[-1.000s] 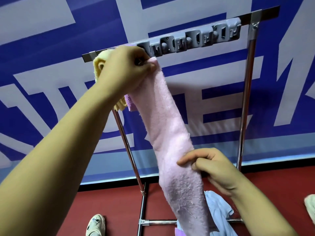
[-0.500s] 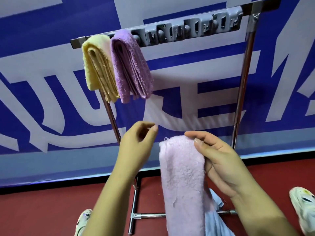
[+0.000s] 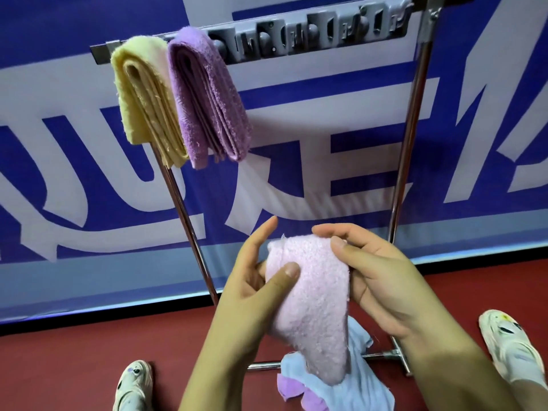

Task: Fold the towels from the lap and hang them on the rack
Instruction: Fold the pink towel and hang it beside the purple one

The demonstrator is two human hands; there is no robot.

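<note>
Pink towel [image 3: 311, 298] pinched by left hand [image 3: 255, 280] and right hand [image 3: 376, 280]; banner lettering [image 3: 296, 185] cropped, unreadable.

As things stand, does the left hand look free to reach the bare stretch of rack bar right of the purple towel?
Probably not yet: the left hand and right hand both hold the pink towel. The path itself looks open; nothing lies between the hands and the rack bar beside the purple towel.
</note>
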